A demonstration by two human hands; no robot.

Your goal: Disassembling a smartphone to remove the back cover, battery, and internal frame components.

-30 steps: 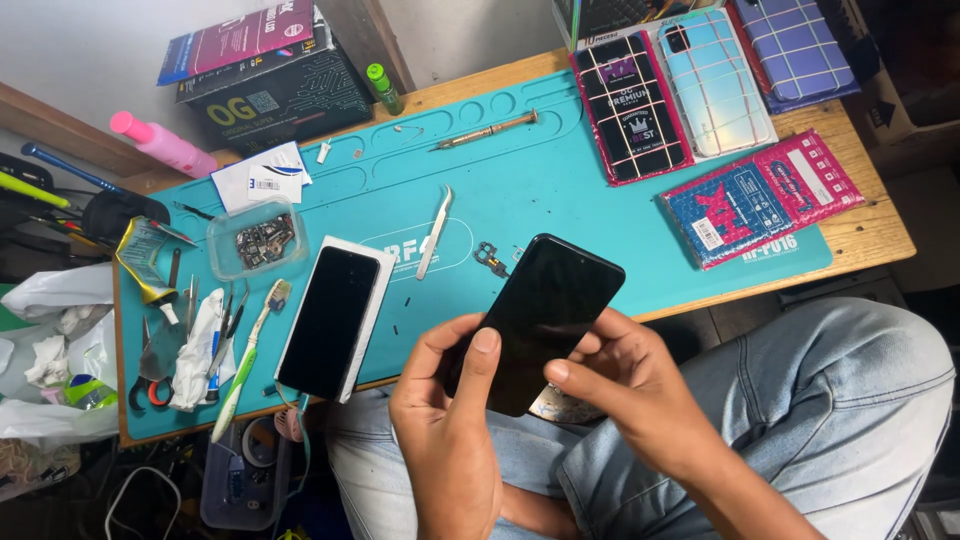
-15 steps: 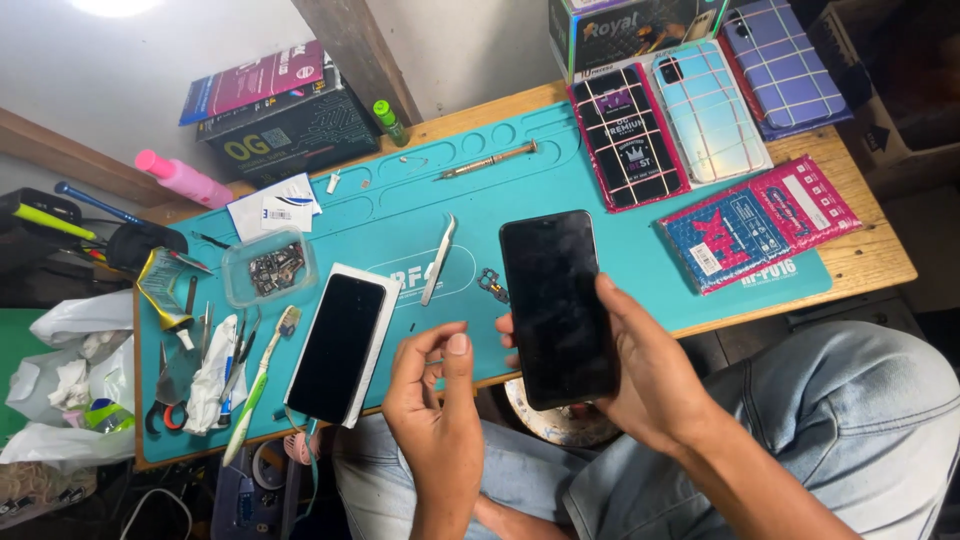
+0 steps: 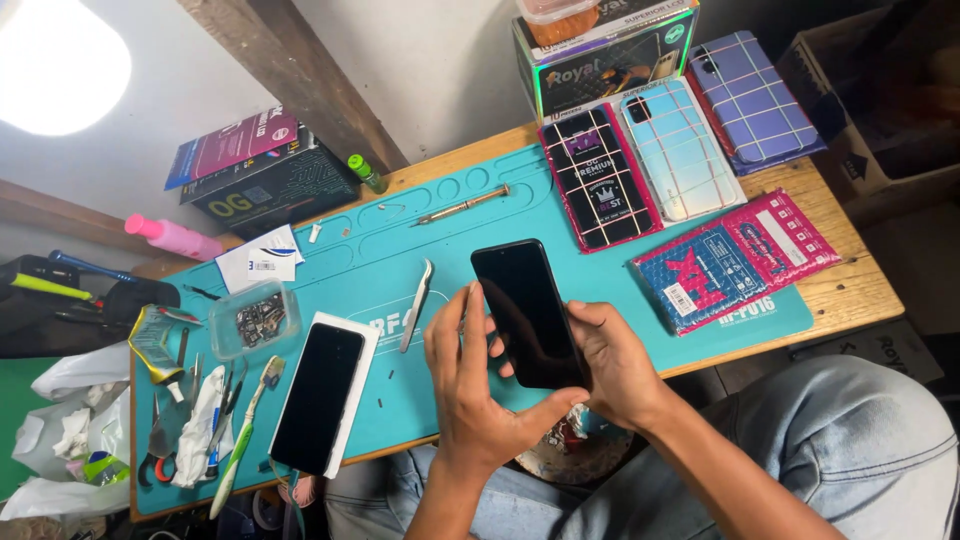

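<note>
Both hands now close on the dark phone (image 3: 528, 315), upright over the worktop's (image 3: 840, 290) near edge: right hand (image 3: 615, 365) cradling it, left hand (image 3: 470, 390), free a moment earlier, thumb under, fingertips on glass. Beyond: white-framed phone (image 3: 320, 395), tweezers (image 3: 416, 305), teal mat (image 3: 620, 280). Phone's back hidden

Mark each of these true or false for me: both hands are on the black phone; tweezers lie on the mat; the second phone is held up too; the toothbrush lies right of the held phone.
1. Both the left hand and the right hand hold the black phone. True.
2. Tweezers lie on the teal mat. True.
3. The second phone is held up. False: it lies on the mat.
4. The toothbrush lies right of the held phone. False: left.
</note>
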